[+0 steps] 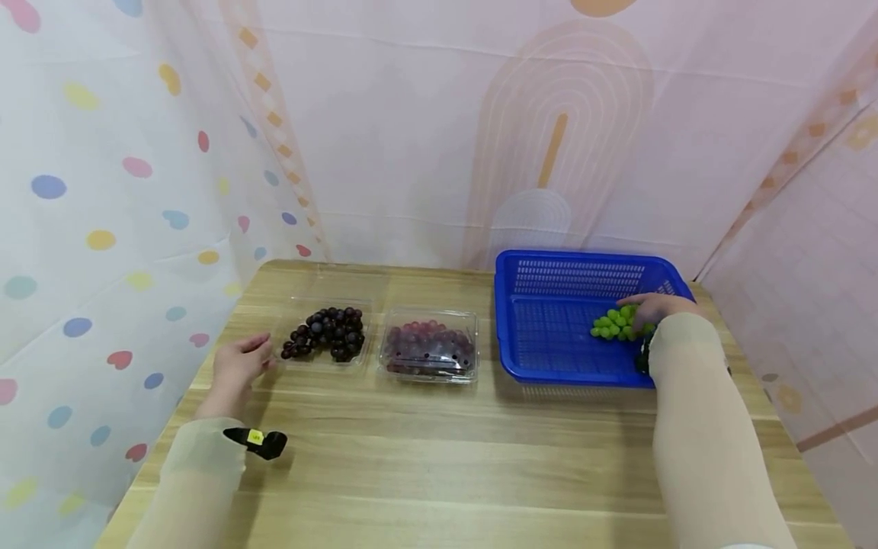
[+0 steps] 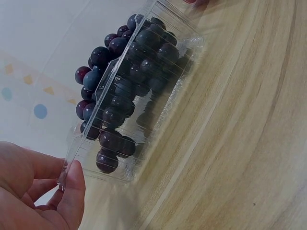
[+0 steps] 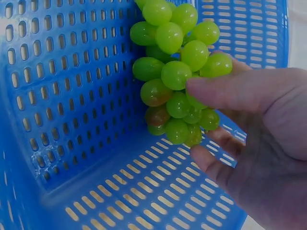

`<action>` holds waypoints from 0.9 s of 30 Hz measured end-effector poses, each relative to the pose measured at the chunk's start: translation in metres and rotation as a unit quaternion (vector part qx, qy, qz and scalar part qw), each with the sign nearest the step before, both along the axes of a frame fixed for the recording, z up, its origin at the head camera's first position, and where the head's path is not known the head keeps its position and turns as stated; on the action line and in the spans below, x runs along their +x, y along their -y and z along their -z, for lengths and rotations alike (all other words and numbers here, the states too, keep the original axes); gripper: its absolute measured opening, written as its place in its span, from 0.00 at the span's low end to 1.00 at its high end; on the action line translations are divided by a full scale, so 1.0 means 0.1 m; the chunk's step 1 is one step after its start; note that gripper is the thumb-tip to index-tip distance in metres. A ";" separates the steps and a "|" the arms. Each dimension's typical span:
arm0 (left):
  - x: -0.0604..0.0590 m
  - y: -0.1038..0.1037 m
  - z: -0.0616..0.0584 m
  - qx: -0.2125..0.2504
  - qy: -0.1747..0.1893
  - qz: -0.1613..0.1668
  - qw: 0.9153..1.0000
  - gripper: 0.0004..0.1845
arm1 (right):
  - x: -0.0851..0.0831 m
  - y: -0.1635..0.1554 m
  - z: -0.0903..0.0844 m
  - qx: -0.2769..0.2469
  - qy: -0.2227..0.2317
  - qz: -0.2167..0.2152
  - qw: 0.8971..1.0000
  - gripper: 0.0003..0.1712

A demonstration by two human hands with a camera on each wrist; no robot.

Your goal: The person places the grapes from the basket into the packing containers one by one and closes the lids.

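At the left of the table, my left hand (image 1: 240, 364) pinches the rim of an open clear plastic container (image 2: 73, 151) between thumb and fingers. A bunch of dark purple grapes (image 1: 336, 329) lies inside it, with its clear lid folded back behind. On the right, my right hand (image 1: 660, 307) reaches into a blue plastic basket (image 1: 576, 376). Its thumb and fingers are curled around a bunch of green grapes (image 3: 175, 76). Part of the bunch is hidden behind the hand in the head view.
Between the open container and the basket stands a closed clear box (image 1: 430, 367) with red and dark grapes inside. All of it rests on a wooden table (image 1: 439, 465). A patterned curtain (image 1: 398, 152) hangs close behind the table and along its sides.
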State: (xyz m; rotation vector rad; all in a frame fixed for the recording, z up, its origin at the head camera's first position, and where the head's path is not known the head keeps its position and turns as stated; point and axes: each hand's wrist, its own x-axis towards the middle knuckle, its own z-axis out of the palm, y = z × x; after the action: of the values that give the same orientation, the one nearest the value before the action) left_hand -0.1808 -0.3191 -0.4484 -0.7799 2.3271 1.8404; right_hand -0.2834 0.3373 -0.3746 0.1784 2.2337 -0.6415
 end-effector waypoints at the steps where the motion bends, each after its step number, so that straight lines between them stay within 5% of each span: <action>1: 0.00 0.00 0.00 0.002 -0.001 -0.001 1.000 0.25 | 0.00 0.00 0.00 0.008 0.001 0.004 1.000 0.43; 7: 0.00 -0.01 0.00 0.003 -0.001 -0.008 1.000 0.25 | -0.02 0.00 0.01 0.041 -0.009 0.020 0.999 0.43; 14: 0.00 0.00 0.01 0.010 -0.002 -0.012 1.000 0.25 | -0.02 0.03 -0.02 0.096 -0.038 -0.048 0.994 0.36; 20: 0.00 0.01 0.01 0.019 -0.002 -0.013 1.000 0.26 | -0.03 0.04 -0.02 0.097 -0.009 -0.011 0.995 0.49; 27: 0.00 0.01 0.02 0.017 -0.003 -0.007 1.000 0.25 | -0.01 0.09 -0.01 0.064 0.027 -0.015 0.997 0.47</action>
State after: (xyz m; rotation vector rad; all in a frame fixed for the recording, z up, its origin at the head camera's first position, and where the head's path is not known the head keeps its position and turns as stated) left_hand -0.1813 -0.3203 -0.4509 -0.7913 2.2935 1.8841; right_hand -0.2842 0.3282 -0.3734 0.2227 2.2220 -0.4714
